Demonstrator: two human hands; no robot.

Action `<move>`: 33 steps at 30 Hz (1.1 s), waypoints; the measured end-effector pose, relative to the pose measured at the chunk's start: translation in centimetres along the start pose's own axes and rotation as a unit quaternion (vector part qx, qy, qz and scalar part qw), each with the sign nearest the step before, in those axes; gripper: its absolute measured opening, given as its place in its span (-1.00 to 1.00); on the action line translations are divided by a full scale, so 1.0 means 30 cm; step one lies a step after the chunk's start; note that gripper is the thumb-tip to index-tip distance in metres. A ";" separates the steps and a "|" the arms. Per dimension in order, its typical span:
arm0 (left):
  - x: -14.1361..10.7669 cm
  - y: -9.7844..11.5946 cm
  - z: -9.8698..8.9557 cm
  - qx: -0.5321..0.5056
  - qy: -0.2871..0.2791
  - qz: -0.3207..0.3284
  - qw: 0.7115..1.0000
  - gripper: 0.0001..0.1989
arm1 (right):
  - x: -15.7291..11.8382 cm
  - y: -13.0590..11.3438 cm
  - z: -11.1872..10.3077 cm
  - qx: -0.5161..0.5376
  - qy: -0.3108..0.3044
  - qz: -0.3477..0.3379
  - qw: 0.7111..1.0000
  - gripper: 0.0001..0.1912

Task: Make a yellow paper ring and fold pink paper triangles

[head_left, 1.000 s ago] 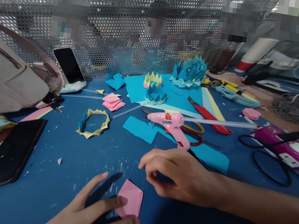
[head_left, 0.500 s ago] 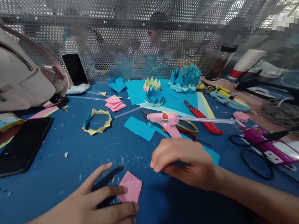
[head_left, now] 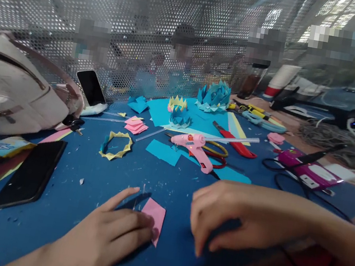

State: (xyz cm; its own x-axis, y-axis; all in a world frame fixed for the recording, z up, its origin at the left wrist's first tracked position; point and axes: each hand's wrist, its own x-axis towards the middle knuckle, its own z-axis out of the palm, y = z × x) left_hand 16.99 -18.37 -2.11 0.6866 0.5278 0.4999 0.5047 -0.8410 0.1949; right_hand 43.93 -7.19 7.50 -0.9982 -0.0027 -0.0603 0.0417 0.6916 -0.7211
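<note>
My left hand (head_left: 107, 235) lies palm down on the blue table, its index finger stretched out. Its other fingertips rest on a small folded pink paper (head_left: 158, 217), covering part of that piece. To the right, my right hand (head_left: 221, 213) hovers with fingers bent downward and a gap between thumb and forefinger; nothing shows in it. Beyond it lies a pink glue gun (head_left: 197, 147) with a clear glue stick (head_left: 237, 140) poking out behind. A ring of yellow and blue folded paper (head_left: 115, 156) sits farther off, near several stacked pink pieces (head_left: 136, 124).
Blue paper flowers (head_left: 216, 96) and a small yellow folded crown (head_left: 178, 103) stand at the back. Red-handled cutters (head_left: 243, 149) lie beside scissors (head_left: 217, 149). Left are a phone (head_left: 30, 176) and a white bag (head_left: 11, 87). A purple power strip (head_left: 309, 168) trails cables at right.
My right hand has moved right and nearer to me, away from the glue gun, its fingers now pointing down. My left hand's fingers have drawn closer together on the pink paper, which has shifted slightly.
</note>
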 end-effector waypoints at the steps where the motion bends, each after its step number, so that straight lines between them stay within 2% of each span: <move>1: 0.005 -0.004 -0.006 -0.014 -0.006 -0.009 1.000 -0.63 | 0.019 0.015 0.015 -0.027 0.013 -0.026 0.999 -0.84; 5: 0.024 -0.021 -0.036 -0.053 -0.045 -0.009 0.998 -0.67 | 0.084 0.084 0.075 -0.159 0.066 -0.144 0.974 -0.84; 9: 0.039 -0.031 -0.047 -0.049 -0.050 -0.006 0.997 -0.68 | 0.124 0.155 0.128 -0.244 0.099 -0.231 0.937 -0.77; 13: 0.046 -0.037 -0.031 -0.069 -0.031 -0.043 0.996 -0.74 | 0.142 0.221 0.170 -0.243 0.157 -0.280 0.916 -0.73; 17: 0.043 -0.046 -0.013 -0.108 -0.029 -0.089 0.990 -0.77 | 0.146 0.254 0.195 -0.214 0.191 -0.294 0.912 -0.71; 22: 0.041 -0.060 -0.004 -0.152 -0.037 -0.114 0.981 -0.81 | 0.147 0.252 0.205 -0.218 0.191 -0.290 0.912 -0.70; 28: 0.046 -0.058 0.011 -0.139 0.003 -0.124 0.983 -0.82 | 0.153 0.249 0.210 -0.223 0.192 -0.282 0.913 -0.71; 33: 0.045 -0.048 0.036 -0.136 0.017 -0.170 0.976 -0.78 | 0.153 0.249 0.207 -0.226 0.185 -0.270 0.918 -0.69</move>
State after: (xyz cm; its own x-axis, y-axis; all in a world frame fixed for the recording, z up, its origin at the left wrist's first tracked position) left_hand 17.76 -16.31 -2.64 0.4837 0.7809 0.3952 0.5394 -0.6216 0.5681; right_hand 39.92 -6.53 -2.44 -0.8178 -0.2453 0.5207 -0.4023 0.8905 -0.2123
